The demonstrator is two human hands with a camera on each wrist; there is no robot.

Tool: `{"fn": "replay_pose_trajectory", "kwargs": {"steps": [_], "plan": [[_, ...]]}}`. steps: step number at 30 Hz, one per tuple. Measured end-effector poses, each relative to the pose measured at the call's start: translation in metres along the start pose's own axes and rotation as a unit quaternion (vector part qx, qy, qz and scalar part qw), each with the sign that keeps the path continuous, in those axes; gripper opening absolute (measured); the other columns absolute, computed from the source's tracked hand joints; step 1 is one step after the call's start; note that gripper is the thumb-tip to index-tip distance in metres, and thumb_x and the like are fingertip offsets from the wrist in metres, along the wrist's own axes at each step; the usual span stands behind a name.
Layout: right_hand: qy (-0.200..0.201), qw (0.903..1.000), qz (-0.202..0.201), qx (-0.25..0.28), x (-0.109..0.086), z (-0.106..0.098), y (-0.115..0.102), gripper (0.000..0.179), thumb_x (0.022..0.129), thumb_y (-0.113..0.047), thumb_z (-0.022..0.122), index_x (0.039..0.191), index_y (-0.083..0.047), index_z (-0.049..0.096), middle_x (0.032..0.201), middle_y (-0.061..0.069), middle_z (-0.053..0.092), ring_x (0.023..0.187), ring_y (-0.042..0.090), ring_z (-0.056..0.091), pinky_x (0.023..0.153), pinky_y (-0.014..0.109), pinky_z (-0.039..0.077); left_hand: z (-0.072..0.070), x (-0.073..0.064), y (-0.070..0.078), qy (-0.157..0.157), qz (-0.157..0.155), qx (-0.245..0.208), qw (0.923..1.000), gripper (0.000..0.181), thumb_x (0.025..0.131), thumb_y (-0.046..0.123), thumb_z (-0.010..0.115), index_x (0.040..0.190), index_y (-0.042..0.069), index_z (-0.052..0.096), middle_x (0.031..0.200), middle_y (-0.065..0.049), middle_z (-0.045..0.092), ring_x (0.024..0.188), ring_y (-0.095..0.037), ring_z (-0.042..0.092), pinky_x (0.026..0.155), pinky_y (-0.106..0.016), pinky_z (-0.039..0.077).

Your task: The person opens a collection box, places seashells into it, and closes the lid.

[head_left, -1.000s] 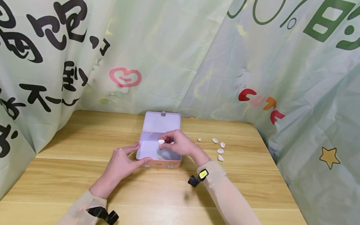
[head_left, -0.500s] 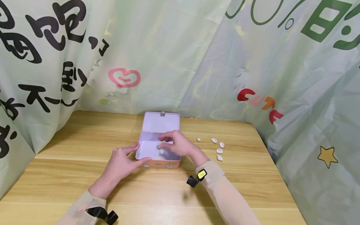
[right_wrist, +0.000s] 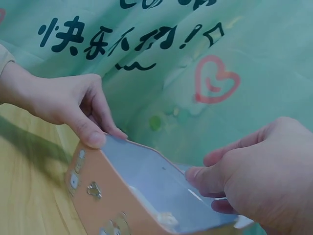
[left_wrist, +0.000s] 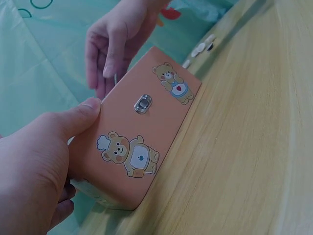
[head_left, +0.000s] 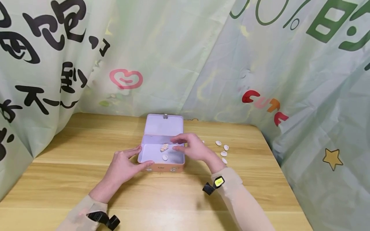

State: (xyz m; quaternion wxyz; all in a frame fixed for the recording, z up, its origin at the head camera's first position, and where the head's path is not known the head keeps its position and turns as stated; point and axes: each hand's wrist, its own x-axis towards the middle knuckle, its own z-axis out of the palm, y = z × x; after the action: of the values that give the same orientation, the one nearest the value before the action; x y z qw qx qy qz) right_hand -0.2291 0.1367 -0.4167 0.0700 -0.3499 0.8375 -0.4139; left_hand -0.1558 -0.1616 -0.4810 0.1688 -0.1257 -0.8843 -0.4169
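Note:
A small tin box (head_left: 150, 154) stands with its lid (head_left: 164, 124) tipped back; it is lilac inside and orange outside. Bears and a metal clasp (left_wrist: 143, 104) decorate its front in the left wrist view. My left hand (head_left: 122, 168) grips the box's left front corner, thumb (left_wrist: 85, 115) at the front rim and fingers along the side. Inside lie a pinkish, knobbly spiral seashell (head_left: 164, 147) and a smooth white seashell (head_left: 164, 157). Over the right part of the box hovers my right hand (head_left: 194, 148), fingers loosely bent and thumb apart from them, with nothing held.
Several white seashells (head_left: 224, 154) are scattered on the wooden table (head_left: 162, 199) right of the box, partly behind the right hand. A printed cloth curtain (head_left: 162, 57) hangs around the table's back and sides.
My right hand has let go of the white seashell it pinched over the box, which now lies inside. That hand has then drawn back to the right. The left hand keeps its grip.

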Motion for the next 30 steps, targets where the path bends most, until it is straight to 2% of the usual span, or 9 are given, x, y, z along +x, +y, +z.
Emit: {"fn": "replay_pose_trajectory", "kwargs": {"steps": [5,9,12,14,16,18,20,25,30], "plan": [[0.022,0.9997,0.003,0.004,-0.020,-0.017,0.006,0.028,0.099,-0.004,0.075,0.125,0.003,0.074,0.125,0.019,0.074,0.116,0.029,0.070,0.106,0.043,0.053,0.000,0.002,0.001,-0.002,-0.002,0.002,1.0000,0.090,0.071,0.063,0.093,0.125,-0.006,0.071,0.128,-0.018,0.069,0.122,-0.044,0.063,0.090,-0.051,0.059],[0.041,0.9991,0.014,0.005,-0.036,-0.031,0.015,0.026,0.099,-0.005,0.076,0.124,0.003,0.075,0.124,0.020,0.074,0.116,0.031,0.070,0.104,0.050,0.054,-0.001,0.004,0.001,-0.001,0.009,0.002,1.0000,0.089,0.071,0.059,0.095,0.124,-0.007,0.071,0.128,-0.020,0.069,0.118,-0.044,0.067,0.067,-0.040,0.061],[0.058,0.9980,0.024,-0.002,-0.046,-0.040,0.022,0.025,0.098,-0.006,0.077,0.123,0.000,0.076,0.123,0.019,0.074,0.114,0.031,0.071,0.103,0.052,0.054,-0.003,0.006,0.001,0.000,0.011,0.005,0.9999,0.088,0.071,0.059,0.095,0.124,-0.007,0.071,0.128,-0.020,0.069,0.117,-0.044,0.067,0.053,-0.034,0.051],[0.067,0.9972,0.031,-0.006,-0.052,-0.046,0.026,0.024,0.098,-0.006,0.077,0.122,-0.002,0.076,0.123,0.019,0.074,0.114,0.030,0.071,0.103,0.050,0.054,-0.003,0.007,0.001,-0.002,0.009,0.006,0.9999,0.089,0.071,0.060,0.094,0.125,-0.007,0.071,0.128,-0.020,0.068,0.117,-0.045,0.067,0.058,-0.035,0.054],[0.075,0.9964,0.039,-0.008,-0.058,-0.050,0.030,0.023,0.098,-0.005,0.077,0.121,-0.002,0.077,0.122,0.020,0.074,0.113,0.030,0.071,0.103,0.051,0.054,-0.003,0.006,0.001,-0.004,0.006,0.007,1.0000,0.090,0.072,0.062,0.093,0.125,-0.008,0.071,0.128,-0.020,0.069,0.121,-0.045,0.064,0.074,-0.042,0.061],[0.081,0.9956,0.047,-0.005,-0.064,-0.053,0.033,0.023,0.097,-0.004,0.077,0.120,-0.002,0.077,0.121,0.020,0.074,0.112,0.030,0.071,0.103,0.052,0.054,-0.002,0.005,0.001,-0.003,0.006,0.006,1.0000,0.090,0.071,0.062,0.093,0.124,-0.008,0.071,0.128,-0.020,0.069,0.121,-0.045,0.064,0.090,-0.050,0.060],[0.086,0.9950,0.051,-0.001,-0.070,-0.056,0.037,0.023,0.098,-0.003,0.076,0.120,-0.001,0.076,0.121,0.021,0.074,0.113,0.032,0.070,0.103,0.054,0.054,-0.002,0.003,0.001,-0.002,0.005,0.004,1.0000,0.090,0.071,0.062,0.093,0.124,-0.008,0.072,0.128,-0.020,0.069,0.120,-0.044,0.065,0.097,-0.056,0.056],[0.104,0.9925,0.064,-0.001,-0.083,-0.065,0.047,0.022,0.099,-0.003,0.075,0.121,0.000,0.076,0.121,0.020,0.074,0.113,0.037,0.070,0.100,0.058,0.054,-0.002,0.002,0.002,-0.002,0.005,0.009,0.9999,0.090,0.071,0.062,0.093,0.123,-0.007,0.072,0.127,-0.020,0.069,0.120,-0.044,0.065,0.098,-0.057,0.055],[0.119,0.9892,0.083,-0.023,-0.093,-0.074,0.063,0.023,0.099,-0.004,0.076,0.121,0.002,0.075,0.120,0.020,0.074,0.109,0.036,0.071,0.096,0.053,0.057,-0.002,0.001,0.001,0.000,0.011,0.012,0.9999,0.088,0.071,0.061,0.094,0.123,-0.007,0.072,0.126,-0.020,0.070,0.119,-0.044,0.066,0.096,-0.056,0.057]]}}
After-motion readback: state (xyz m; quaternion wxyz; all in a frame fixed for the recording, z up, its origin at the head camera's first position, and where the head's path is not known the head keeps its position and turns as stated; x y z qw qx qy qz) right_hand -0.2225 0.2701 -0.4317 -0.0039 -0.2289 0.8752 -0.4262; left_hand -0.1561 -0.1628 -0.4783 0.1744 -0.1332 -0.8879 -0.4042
